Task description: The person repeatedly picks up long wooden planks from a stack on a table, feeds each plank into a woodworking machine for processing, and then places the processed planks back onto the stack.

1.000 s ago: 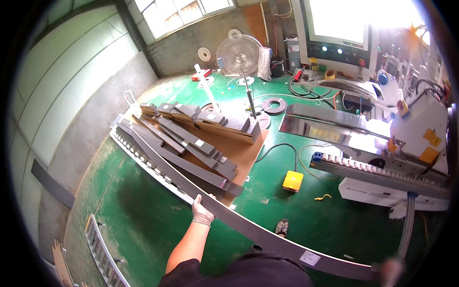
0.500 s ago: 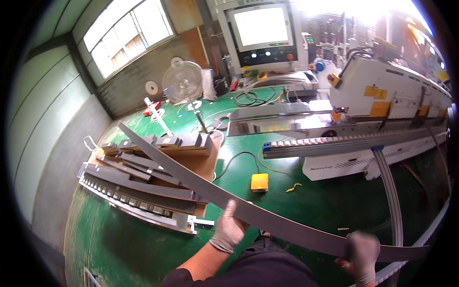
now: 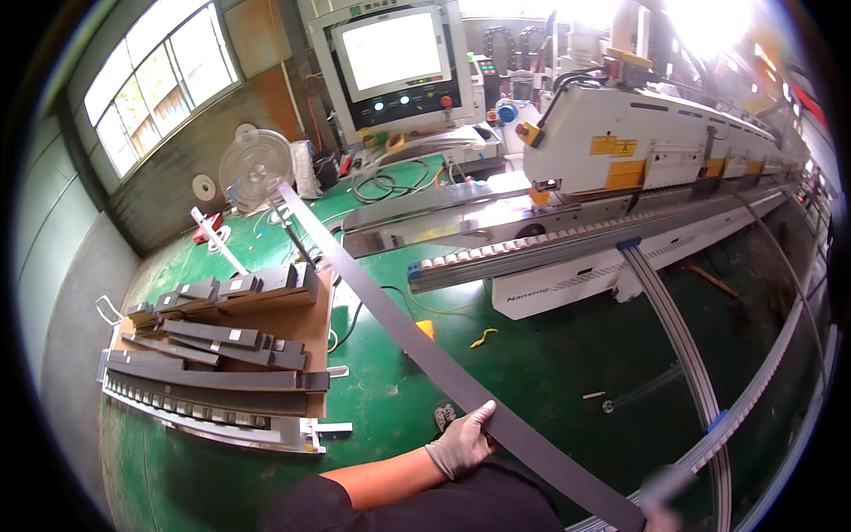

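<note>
A long, narrow grey board (image 3: 417, 346) slants across the view, its far end up near the machine and its near end low on the right. My left hand (image 3: 467, 441), in a pale glove, grips the board's lower edge with the thumb on its face. My right hand (image 3: 659, 517) is at the board's near end, partly cut off by the lower rim and smeared by motion. A blurred grey shape beside it may be glove or something held; I cannot tell.
Left, a low cart (image 3: 319, 390) bears stacked grey strips (image 3: 222, 377). Ahead stands a control cabinet with a lit screen (image 3: 390, 58). A white machine (image 3: 656, 133) with a roller rail (image 3: 523, 248) runs right. A support rail (image 3: 669, 324) and yellow pedal (image 3: 425, 330) stand near the floor.
My view has turned right. The board now slants more steeply, with its near end lower. My left hand still grips it, while my right hand has moved down toward the lower rim.
</note>
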### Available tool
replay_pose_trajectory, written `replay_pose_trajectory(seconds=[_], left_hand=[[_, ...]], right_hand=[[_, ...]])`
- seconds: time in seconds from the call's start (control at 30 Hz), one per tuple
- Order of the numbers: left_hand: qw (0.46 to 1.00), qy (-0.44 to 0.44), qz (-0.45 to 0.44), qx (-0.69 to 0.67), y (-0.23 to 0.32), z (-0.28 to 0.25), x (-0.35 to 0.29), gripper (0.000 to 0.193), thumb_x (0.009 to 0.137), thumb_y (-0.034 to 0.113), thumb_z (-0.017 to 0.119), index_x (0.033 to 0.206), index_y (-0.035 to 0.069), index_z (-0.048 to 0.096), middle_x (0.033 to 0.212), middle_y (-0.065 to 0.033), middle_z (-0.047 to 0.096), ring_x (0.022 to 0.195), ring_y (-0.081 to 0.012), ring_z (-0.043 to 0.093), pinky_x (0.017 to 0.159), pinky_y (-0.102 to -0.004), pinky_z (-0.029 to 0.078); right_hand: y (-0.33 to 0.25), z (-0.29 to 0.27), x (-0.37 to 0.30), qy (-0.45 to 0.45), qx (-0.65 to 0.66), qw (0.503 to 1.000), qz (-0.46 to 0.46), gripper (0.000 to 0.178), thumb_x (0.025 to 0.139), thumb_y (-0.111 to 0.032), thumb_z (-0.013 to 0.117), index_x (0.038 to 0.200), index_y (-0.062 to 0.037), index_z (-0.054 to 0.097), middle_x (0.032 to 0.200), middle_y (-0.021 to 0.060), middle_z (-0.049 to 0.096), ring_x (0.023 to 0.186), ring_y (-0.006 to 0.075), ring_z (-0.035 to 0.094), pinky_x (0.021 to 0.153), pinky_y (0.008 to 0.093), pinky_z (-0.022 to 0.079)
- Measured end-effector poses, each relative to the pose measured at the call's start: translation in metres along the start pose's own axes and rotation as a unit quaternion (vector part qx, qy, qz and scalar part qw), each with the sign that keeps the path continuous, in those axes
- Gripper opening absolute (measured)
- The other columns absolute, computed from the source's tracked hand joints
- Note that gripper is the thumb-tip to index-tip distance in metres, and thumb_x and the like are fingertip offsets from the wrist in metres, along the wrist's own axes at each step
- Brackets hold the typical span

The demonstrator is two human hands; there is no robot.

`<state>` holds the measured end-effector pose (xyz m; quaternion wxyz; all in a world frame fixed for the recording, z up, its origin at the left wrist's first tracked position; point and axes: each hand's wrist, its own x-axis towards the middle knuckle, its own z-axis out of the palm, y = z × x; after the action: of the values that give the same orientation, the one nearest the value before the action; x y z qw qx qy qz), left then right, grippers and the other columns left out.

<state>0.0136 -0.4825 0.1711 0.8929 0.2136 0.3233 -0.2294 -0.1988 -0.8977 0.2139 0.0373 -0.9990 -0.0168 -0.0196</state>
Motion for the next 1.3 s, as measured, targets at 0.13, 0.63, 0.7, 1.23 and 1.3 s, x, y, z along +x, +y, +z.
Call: replay_pose_trajectory(seconds=[0.13,0.63,0.7,1.23,1.3], left_hand=[[0.993,-0.002,-0.056,0.103,-0.012,0.003,0.025,0.025,0.100,0.027,0.058,0.117,0.008,0.057,0.113,-0.0073,0.065,0.104,-0.0261,0.065,0.095,-0.0480,0.053],[0.962,0.028,0.074,0.260,0.108,-0.013,0.167,0.041,0.101,0.046,0.046,0.124,0.013,0.056,0.121,-0.0062,0.064,0.109,-0.0268,0.060,0.095,-0.0471,0.049],[0.949,0.040,0.105,0.294,0.105,-0.006,0.172,0.035,0.103,0.037,0.044,0.116,0.007,0.055,0.108,-0.0095,0.064,0.097,-0.0259,0.063,0.084,-0.0432,0.053],[0.451,-0.331,-0.048,0.828,0.054,-0.020,0.151,0.046,0.097,0.033,0.048,0.124,-0.003,0.058,0.119,-0.0262,0.062,0.114,-0.0386,0.059,0.101,-0.0426,0.044],[0.465,-0.295,0.062,0.832,0.097,-0.036,0.168,0.047,0.097,0.035,0.049,0.126,0.000,0.059,0.122,-0.0232,0.063,0.116,-0.0374,0.059,0.100,-0.0412,0.046]], right_hand=[[-0.004,0.022,-0.039,0.014,0.023,0.998,0.059,0.084,0.059,-0.037,0.084,0.131,-0.0078,0.054,0.116,0.0144,0.061,0.109,0.0357,0.057,0.094,0.0483,0.044],[-0.011,0.018,-0.225,-0.149,-0.036,0.918,0.366,0.058,0.060,-0.011,0.080,0.115,-0.0075,0.061,0.109,0.0163,0.065,0.105,0.0369,0.059,0.094,0.0478,0.047],[-0.006,0.027,-0.273,-0.162,-0.110,0.906,0.375,0.050,0.063,-0.011,0.077,0.111,-0.0052,0.061,0.106,0.0178,0.066,0.101,0.0381,0.061,0.092,0.0480,0.047],[-0.108,0.080,0.172,0.008,0.400,0.876,0.271,0.043,0.081,-0.015,0.073,0.120,0.0001,0.063,0.109,0.0150,0.070,0.099,0.0247,0.069,0.090,0.0339,0.054],[-0.157,0.096,0.245,-0.069,0.425,0.888,0.163,0.048,0.082,-0.023,0.073,0.123,-0.0017,0.062,0.115,0.0171,0.068,0.107,0.0270,0.066,0.094,0.0349,0.052]])
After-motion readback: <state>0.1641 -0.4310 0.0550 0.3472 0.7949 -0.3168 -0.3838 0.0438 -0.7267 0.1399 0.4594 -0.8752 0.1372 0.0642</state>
